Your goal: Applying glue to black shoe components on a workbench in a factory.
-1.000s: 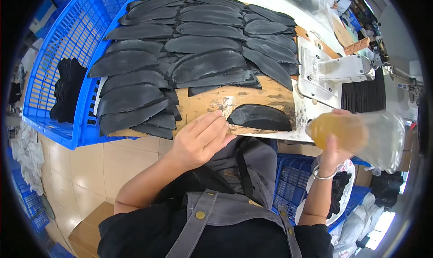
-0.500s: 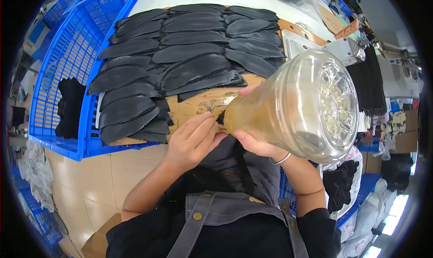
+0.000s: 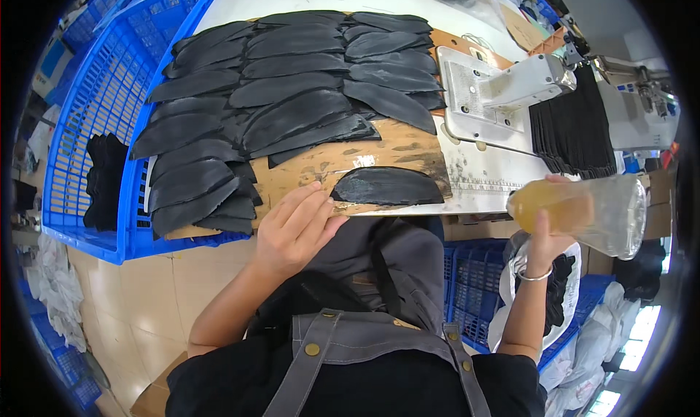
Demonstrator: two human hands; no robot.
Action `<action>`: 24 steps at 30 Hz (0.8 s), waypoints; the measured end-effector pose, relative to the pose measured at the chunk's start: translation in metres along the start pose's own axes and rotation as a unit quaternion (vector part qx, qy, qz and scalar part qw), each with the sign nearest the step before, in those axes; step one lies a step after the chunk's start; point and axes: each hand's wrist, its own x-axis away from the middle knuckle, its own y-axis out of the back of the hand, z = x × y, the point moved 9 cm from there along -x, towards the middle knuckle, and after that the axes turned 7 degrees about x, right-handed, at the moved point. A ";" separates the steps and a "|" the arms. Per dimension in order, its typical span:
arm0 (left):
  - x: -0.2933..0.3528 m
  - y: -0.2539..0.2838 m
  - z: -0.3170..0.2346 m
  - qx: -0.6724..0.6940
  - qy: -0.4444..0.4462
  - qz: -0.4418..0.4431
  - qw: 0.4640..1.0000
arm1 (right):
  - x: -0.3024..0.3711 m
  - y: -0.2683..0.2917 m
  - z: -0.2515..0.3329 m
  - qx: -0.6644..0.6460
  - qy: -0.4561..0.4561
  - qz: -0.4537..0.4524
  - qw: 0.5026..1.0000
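Observation:
A curved black fabric-like piece (image 3: 390,186) lies on the stained brown board (image 3: 299,180) near the table's front edge, its upper face partly wet-looking. My left hand (image 3: 297,224) has its fingers together at the left tip of this piece, thumb and fingertips on either side of it. To the right, my right hand (image 3: 548,231) is wrapped round a clear plastic bottle (image 3: 609,211) with amber liquid in its narrow end. The bottle lies almost level in the air, narrow end to the left, clear of the black piece.
Overlapping rows of similar black pieces (image 3: 292,89) cover the board behind. A white sewing machine (image 3: 525,82) stands at the right, with a stack of black fabric (image 3: 572,129) beside it. A blue basket (image 3: 91,243) is at the left, and another blue basket (image 3: 474,282) sits below the table.
My right hand has carried the bottle away to the right, tipping it from slanted to nearly level and uncovering the black piece. My left hand stays at the piece's tip.

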 end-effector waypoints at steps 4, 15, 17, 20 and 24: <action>0.002 -0.004 -0.002 -0.020 -0.005 0.006 1.000 | 0.002 0.015 0.001 -0.123 -0.034 -0.111 0.986; -0.008 -0.005 0.002 -0.024 0.010 0.022 0.999 | -0.001 -0.089 0.071 -0.133 -0.022 0.197 0.971; -0.006 -0.003 0.001 -0.021 0.012 0.015 1.000 | -0.001 -0.076 0.059 -0.144 -0.008 0.153 0.978; -0.006 0.000 -0.001 -0.011 0.024 0.021 0.999 | 0.001 -0.033 0.026 -0.166 0.019 -0.089 0.982; -0.001 0.003 0.003 0.030 0.053 0.007 0.998 | 0.013 0.017 -0.025 -0.262 -0.116 -0.165 0.944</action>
